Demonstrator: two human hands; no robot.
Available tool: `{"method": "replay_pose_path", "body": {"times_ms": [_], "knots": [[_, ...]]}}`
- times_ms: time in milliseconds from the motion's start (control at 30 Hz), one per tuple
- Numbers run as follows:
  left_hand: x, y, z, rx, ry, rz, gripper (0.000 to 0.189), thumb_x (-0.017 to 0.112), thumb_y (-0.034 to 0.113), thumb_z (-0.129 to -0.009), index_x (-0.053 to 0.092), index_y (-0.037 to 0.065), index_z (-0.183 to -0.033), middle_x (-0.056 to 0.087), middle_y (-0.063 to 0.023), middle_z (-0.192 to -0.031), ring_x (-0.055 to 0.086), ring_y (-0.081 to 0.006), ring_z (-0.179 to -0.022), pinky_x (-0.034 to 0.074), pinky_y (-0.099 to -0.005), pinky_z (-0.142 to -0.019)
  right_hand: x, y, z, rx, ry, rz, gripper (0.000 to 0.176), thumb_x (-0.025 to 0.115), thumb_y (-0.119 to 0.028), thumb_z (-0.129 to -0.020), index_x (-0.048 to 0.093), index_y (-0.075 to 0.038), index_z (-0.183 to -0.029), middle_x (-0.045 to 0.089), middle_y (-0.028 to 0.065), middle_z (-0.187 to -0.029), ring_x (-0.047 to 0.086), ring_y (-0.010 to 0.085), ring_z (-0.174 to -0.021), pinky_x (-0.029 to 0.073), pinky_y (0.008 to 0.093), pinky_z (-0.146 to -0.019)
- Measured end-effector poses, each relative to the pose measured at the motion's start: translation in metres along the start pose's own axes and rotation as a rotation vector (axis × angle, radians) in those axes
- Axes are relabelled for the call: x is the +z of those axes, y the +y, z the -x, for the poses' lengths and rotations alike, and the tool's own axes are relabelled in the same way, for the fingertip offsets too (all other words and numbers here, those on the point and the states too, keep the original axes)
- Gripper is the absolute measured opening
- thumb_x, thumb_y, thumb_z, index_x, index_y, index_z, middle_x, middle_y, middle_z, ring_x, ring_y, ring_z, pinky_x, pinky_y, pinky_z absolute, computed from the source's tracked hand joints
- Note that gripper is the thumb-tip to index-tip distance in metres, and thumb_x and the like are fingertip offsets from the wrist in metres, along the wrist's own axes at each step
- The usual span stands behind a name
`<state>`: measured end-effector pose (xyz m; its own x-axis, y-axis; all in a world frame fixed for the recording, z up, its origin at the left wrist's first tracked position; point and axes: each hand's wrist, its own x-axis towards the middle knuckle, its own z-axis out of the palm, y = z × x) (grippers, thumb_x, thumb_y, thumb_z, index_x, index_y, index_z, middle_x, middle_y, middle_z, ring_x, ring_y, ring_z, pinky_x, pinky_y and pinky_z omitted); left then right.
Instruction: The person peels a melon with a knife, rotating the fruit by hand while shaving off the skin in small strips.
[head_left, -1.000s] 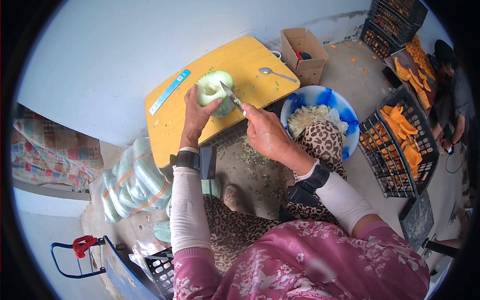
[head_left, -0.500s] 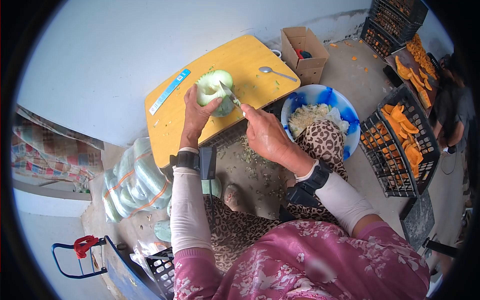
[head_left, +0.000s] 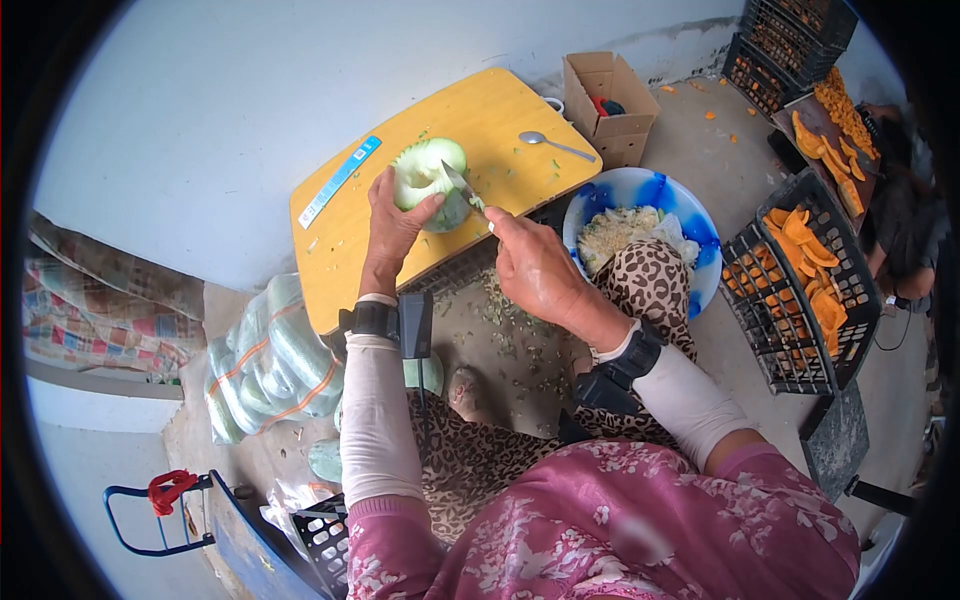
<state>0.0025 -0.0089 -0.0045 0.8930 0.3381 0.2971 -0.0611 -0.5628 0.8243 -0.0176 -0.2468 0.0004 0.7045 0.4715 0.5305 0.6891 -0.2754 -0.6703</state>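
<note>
A pale green, hollowed gourd (head_left: 447, 156) stands on the yellow table (head_left: 350, 240). Around its near left side is my left hand (head_left: 398, 218), with thumb and fingers gripping it. My right hand (head_left: 540, 268) is closed on the handle of a knife (head_left: 459, 182), whose blade tip touches the gourd's rim at its right. Bits of green peel cling near the blade. A spoon (head_left: 555, 146) lies to the right on the table, and a blue-and-white ruler-like strip (head_left: 340, 183) lies to the left.
A blue-and-white basin (head_left: 706, 225) of pale shreds is at my right knee. Beyond are a cardboard box (head_left: 620, 140), a black crate (head_left: 770, 345) of orange pieces and a co-worker's arm (head_left: 885, 262). Bagged green gourds (head_left: 275, 365) lie left; a blue-handled cart (head_left: 160, 550) stands lower left.
My hands, the knife and the gourd look almost the same. At the far right, the co-worker's arm and hand have shifted slightly.
</note>
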Motion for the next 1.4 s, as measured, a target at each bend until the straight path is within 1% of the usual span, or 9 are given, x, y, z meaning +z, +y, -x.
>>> {"method": "replay_pose_path", "body": {"times_ms": [267, 367, 633, 933, 1133, 1233, 1267, 1367, 1400], "knots": [[0.000, -0.003, -0.001, 0.003, -0.006, 0.005, 0.099, 0.084, 0.039, -0.076, 0.034, -0.010, -0.146, 0.041, -0.0217, -0.140, 0.044, -0.0304, -0.130, 0.040, -0.0378, -0.108, 0.000, 0.003, -0.005, -0.005, -0.033, 0.001, 0.046, 0.056, 0.001, -0.083, 0.049, 0.010, -0.127, 0.062, 0.0255, -0.094, 0.063, 0.0448, -0.083, 0.051, 0.0518, -0.073], [-0.004, -0.002, -0.003, -0.042, -0.084, 0.023, 0.104, 0.086, 0.040, -0.073, 0.029, -0.006, -0.148, 0.028, -0.0199, -0.147, 0.038, -0.0318, -0.136, 0.042, -0.0390, -0.109, 0.003, -0.005, -0.011, 0.036, -0.059, 0.109, 0.045, 0.056, -0.001, -0.084, 0.049, 0.010, -0.127, 0.062, 0.0261, -0.093, 0.064, 0.0443, -0.082, 0.052, 0.0514, -0.071], [-0.004, 0.004, -0.001, -0.055, -0.096, 0.061, 0.106, 0.087, 0.040, -0.073, 0.029, -0.005, -0.149, 0.027, -0.0194, -0.148, 0.038, -0.0317, -0.136, 0.042, -0.0392, -0.110, 0.024, 0.001, -0.029, 0.036, -0.045, 0.161, 0.043, 0.054, -0.001, -0.087, 0.047, 0.010, -0.128, 0.062, 0.0281, -0.097, 0.065, 0.0456, -0.086, 0.054, 0.0516, -0.072], [-0.007, -0.004, -0.004, -0.045, -0.081, 0.033, 0.107, 0.087, 0.041, -0.071, 0.030, -0.007, -0.148, 0.030, -0.0201, -0.148, 0.038, -0.0322, -0.136, 0.040, -0.0395, -0.111, 0.037, 0.013, -0.007, 0.043, -0.012, 0.060, 0.051, 0.056, -0.002, -0.085, 0.043, 0.007, -0.134, 0.060, 0.0271, -0.102, 0.063, 0.0455, -0.087, 0.053, 0.0509, -0.075], [-0.006, -0.004, -0.005, -0.056, -0.081, 0.067, 0.107, 0.087, 0.041, -0.071, 0.031, -0.007, -0.149, 0.032, -0.0206, -0.148, 0.039, -0.0317, -0.136, 0.039, -0.0393, -0.111, 0.028, 0.012, 0.006, 0.000, 0.114, -0.131, 0.043, 0.055, 0.004, -0.087, 0.051, 0.004, -0.130, 0.066, 0.0271, -0.102, 0.066, 0.0426, -0.091, 0.054, 0.0435, -0.078], [-0.009, -0.005, -0.006, -0.058, -0.108, 0.091, 0.106, 0.087, 0.037, -0.071, 0.030, -0.006, -0.150, 0.031, -0.0206, -0.149, 0.038, -0.0315, -0.137, 0.038, -0.0393, -0.111, 0.002, -0.001, 0.010, 0.217, 0.030, -0.299, 0.040, 0.056, 0.002, -0.088, 0.054, 0.002, -0.128, 0.068, 0.0255, -0.100, 0.070, 0.0380, -0.091, 0.055, 0.0399, -0.076], [-0.009, -0.005, -0.006, -0.061, -0.122, 0.105, 0.106, 0.087, 0.036, -0.071, 0.029, -0.006, -0.150, 0.031, -0.0206, -0.149, 0.038, -0.0315, -0.137, 0.038, -0.0393, -0.111, -0.001, 0.002, 0.009, 0.258, 0.013, -0.380, 0.041, 0.056, 0.003, -0.085, 0.052, 0.004, -0.126, 0.066, 0.0276, -0.095, 0.065, 0.0437, -0.091, 0.053, 0.0464, -0.077], [-0.013, -0.003, -0.006, -0.108, -0.171, 0.169, 0.108, 0.088, 0.033, -0.071, 0.026, -0.005, -0.151, 0.029, -0.0213, -0.150, 0.037, -0.0322, -0.138, 0.037, -0.0393, -0.112, 0.000, 0.011, 0.003, 0.140, 0.185, -0.136, 0.041, 0.055, 0.005, -0.084, 0.053, 0.005, -0.125, 0.065, 0.0277, -0.093, 0.064, 0.0439, -0.090, 0.052, 0.0479, -0.076], [-0.012, -0.003, -0.006, -0.111, -0.174, 0.176, 0.109, 0.088, 0.033, -0.071, 0.025, -0.005, -0.152, 0.029, -0.0216, -0.151, 0.036, -0.0325, -0.139, 0.037, -0.0393, -0.112, -0.002, 0.014, 0.000, 0.099, 0.162, -0.061, 0.041, 0.054, 0.002, -0.085, 0.051, 0.006, -0.126, 0.064, 0.0270, -0.096, 0.063, 0.0450, -0.088, 0.051, 0.0498, -0.076]]}}
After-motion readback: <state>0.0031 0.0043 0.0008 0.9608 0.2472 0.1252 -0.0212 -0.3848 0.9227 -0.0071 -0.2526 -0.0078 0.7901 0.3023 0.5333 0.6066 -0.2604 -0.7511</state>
